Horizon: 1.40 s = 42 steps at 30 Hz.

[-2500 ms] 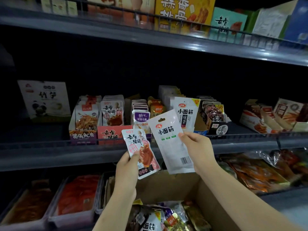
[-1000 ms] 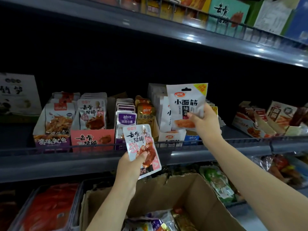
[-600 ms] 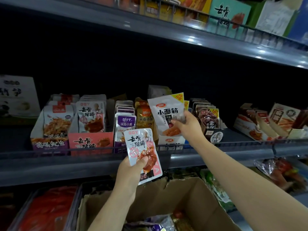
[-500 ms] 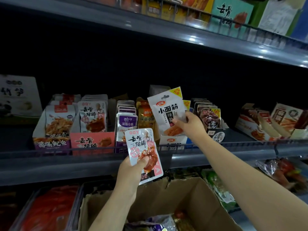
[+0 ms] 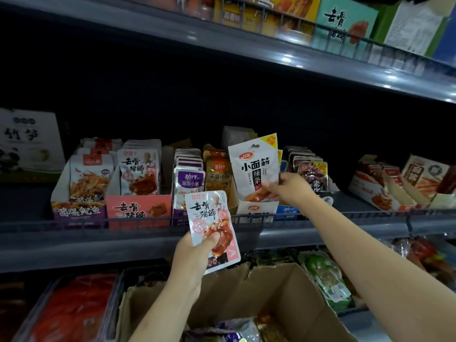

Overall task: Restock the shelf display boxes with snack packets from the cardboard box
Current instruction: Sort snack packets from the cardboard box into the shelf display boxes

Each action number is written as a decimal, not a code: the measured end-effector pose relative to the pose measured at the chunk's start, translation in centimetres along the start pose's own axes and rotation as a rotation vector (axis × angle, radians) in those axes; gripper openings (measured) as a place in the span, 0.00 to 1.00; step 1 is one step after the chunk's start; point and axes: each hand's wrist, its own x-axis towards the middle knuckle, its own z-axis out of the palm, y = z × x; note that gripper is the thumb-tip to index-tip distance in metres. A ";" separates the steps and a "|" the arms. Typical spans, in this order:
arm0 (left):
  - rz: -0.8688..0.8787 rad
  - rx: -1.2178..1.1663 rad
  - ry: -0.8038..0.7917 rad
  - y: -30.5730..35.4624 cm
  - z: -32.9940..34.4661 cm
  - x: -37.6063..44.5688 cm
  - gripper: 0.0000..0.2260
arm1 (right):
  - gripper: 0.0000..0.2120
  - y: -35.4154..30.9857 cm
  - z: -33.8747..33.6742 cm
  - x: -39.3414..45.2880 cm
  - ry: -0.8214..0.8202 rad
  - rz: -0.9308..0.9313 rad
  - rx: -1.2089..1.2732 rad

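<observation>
Right hand out at middle shelf, fingers pinching lower right edge of white spicy-strip packet. Packet upright, slightly tilted, bottom edge sitting in mouth of white display box, ahead of more white packets stacked behind. Left hand lower, in front of shelf rail, thumb pressed on face of pink-and-white trotter packet, other fingers behind packet, grasping it. Trotter packet held upright, free of any box, overlapping shelf edge from this view. Matching pink display box well left of it on same shelf, filled with same trotter packets. Purple display box at far left of row, packets standing in it. Between pink and white boxes: purple fish packets and orange fish packets, upright in rows. Dark packets just right of right hand. Open cardboard box below both arms, flaps up, mixed snack packets visible in bottom. Red trays on lower shelf left of cardboard box, green bagged items to its right. Top shelf carrying large boxes, one teal box.
</observation>
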 end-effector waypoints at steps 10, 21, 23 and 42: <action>-0.022 -0.017 0.016 0.2 0.0 0.1 0.09 | 0.14 0.7 0.1 -0.5 -0.005 0.085 0.278; -0.023 -0.013 0.022 0.1 -0.1 0.3 0.07 | 0.08 0.7 0.1 -0.3 0.034 0.044 0.427; -0.025 -0.021 0.011 -0.1 -0.1 0.3 0.08 | 0.11 1.2 0.9 -0.1 0.042 0.065 0.359; -0.020 -0.057 -0.042 -0.2 -0.2 0.3 0.13 | 0.14 2.3 1.9 -2.8 0.234 0.140 0.529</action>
